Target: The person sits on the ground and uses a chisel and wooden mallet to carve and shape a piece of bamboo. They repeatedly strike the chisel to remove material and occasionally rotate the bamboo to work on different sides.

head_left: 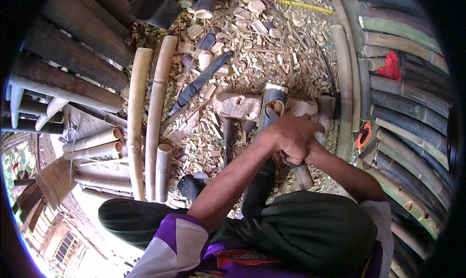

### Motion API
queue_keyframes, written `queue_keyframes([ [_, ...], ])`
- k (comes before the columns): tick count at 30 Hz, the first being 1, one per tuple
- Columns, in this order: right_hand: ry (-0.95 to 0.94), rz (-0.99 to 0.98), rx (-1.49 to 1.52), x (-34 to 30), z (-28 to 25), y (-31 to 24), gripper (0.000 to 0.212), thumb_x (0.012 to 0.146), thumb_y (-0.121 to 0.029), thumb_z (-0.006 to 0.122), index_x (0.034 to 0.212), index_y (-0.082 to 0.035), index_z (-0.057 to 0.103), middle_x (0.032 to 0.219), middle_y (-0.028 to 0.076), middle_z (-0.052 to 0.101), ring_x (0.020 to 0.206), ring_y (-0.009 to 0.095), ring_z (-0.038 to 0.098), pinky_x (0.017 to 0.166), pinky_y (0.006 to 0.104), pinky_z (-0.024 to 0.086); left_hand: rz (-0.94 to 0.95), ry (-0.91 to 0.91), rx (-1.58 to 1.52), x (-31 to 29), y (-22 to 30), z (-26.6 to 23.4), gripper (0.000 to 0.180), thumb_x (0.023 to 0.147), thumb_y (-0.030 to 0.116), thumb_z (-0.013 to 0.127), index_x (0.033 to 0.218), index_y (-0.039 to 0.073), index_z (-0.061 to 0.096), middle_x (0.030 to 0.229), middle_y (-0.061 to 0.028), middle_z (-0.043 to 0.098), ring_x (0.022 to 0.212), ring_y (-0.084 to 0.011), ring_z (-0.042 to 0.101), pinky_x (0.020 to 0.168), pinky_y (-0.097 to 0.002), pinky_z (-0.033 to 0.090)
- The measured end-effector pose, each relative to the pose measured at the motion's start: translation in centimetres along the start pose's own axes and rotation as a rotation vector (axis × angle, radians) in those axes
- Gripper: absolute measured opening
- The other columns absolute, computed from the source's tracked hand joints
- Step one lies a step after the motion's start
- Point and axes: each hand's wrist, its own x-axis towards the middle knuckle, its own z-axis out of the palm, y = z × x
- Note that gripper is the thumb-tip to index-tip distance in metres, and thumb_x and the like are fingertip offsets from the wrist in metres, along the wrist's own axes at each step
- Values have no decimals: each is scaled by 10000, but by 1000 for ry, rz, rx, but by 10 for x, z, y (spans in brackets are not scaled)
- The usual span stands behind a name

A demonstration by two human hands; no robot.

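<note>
A dark bamboo tube point(275, 92) with an opening cut in its side lies against a pale wooden block point(237, 106). The grey blade of a knife point(302, 177) reaches into that opening, while its brown handle sticks out below my hands. My right hand point(294, 154) is closed round the handle. Over it crosses my left hand point(290, 132), closed on the knife near the blade, its fingertips partly hidden. To the left, a mallet-like tool with a dark shaft point(229, 134) stands beside the block. A sheathed-looking long knife point(199, 86) lies on the chips.
Wood chips point(291, 54) cover the ground. Long bamboo poles point(139, 117) lie at left, and stacked bamboo point(410, 96) lines the right. An orange-handled saw point(363, 134) and a red cloth point(390, 67) are at right. A dark bucket point(155, 8) and a yellow measuring tape point(307, 6) are far off.
</note>
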Motion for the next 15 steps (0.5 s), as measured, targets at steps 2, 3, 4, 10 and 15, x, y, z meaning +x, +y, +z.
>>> queue_keyframes([
  [2, 124, -85, -40, -1, -6, 10, 727, 841, -241, 780, 1454, -112, 410, 1242, 149, 627, 1175, 237, 630, 986, 437, 526, -5, 19, -19, 1, 4, -2, 1132, 535, 116, 838, 1554, 133, 344, 1351, -306, 529, 1153, -487, 618, 985, -524, 528],
  [3, 205, -160, -71, -3, -9, 15, 678, 857, -236, 760, 1436, -104, 431, 1239, 148, 631, 1169, 242, 635, 983, 439, 527, -45, 105, -57, 3, 10, -1, 1138, 547, 105, 839, 1561, 131, 324, 1378, -307, 504, 1179, -490, 599, 1002, -524, 517],
  [4, 238, -193, -186, -9, -24, -4, 611, 863, -221, 743, 1393, -93, 468, 1232, 153, 637, 1151, 262, 643, 961, 439, 532, -91, 197, -97, 0, 16, 1, 1144, 558, 94, 840, 1568, 129, 303, 1404, -309, 478, 1205, -492, 579, 1019, -524, 507],
  [10, 17, -378, -1022, 3, -141, -90, 347, 819, -195, 730, 1114, -31, 650, 1021, 197, 702, 954, 408, 677, 838, 495, 547, -262, 988, -240, 39, 47, 30, 1165, 675, -49, 787, 1605, 133, 109, 1528, -338, 231, 1332, -572, 377, 1089, -567, 430],
  [15, 21, -223, -760, 1, -139, -71, 388, 851, -195, 728, 1188, -39, 615, 1171, 196, 658, 1057, 368, 643, 921, 461, 524, -300, 892, -203, 41, 41, 27, 1216, 624, -103, 770, 1604, 188, 111, 1532, -371, 196, 1237, -570, 467, 979, -566, 518],
])
